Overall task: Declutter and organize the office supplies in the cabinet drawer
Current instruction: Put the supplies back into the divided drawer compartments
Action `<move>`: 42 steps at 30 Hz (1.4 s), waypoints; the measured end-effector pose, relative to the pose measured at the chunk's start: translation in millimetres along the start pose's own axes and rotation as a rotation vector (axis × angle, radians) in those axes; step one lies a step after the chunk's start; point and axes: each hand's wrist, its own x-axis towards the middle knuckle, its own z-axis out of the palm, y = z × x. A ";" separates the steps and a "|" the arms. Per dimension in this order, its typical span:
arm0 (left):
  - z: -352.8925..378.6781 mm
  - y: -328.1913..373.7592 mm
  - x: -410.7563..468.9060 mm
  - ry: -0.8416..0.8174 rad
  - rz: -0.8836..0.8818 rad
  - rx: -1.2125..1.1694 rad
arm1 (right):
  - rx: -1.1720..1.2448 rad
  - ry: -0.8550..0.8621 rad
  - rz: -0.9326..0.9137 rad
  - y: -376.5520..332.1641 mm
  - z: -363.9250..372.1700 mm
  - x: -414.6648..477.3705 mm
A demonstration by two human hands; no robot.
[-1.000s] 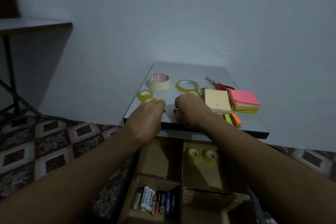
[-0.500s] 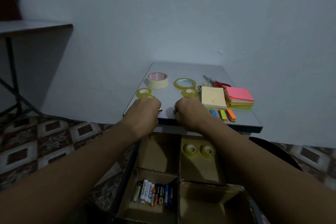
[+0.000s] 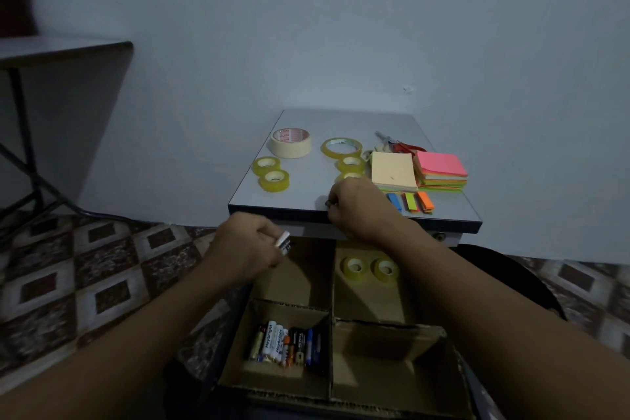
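A: Where are the batteries held?

B: They are gripped by the left hand, over the far-left compartment of the drawer. Other batteries are laid in a row in its near-left compartment.

A: And the right hand?

B: It is rested on the front edge of the top, just beyond the drawer. Its fingers are curled on a small dark thing; what it is cannot be told.

A: What else is seen?

B: Two tape rolls are kept in the drawer's far-right compartment. Beyond the drawer, on the top, loose tapes, note pads, flags and scissors are laid. One roll there is half hidden by the right hand. The drawer's left wall is covered by the left forearm.
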 end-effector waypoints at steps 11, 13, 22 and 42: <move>65.8 -46.8 -43.3 -0.320 -0.337 -0.071 | 0.143 0.028 0.020 -7.2 -3.1 -6.7; 79.5 -51.7 -44.0 -0.267 -0.397 -0.144 | 0.150 0.025 0.022 -9.3 -3.6 -7.4; 99.0 -53.5 -47.1 -0.214 -0.427 -0.306 | 0.171 0.000 0.020 -11.0 -2.0 -12.5; 92.0 -56.1 -51.1 -0.362 0.087 0.287 | 0.204 -0.020 0.009 -16.5 3.0 -19.4</move>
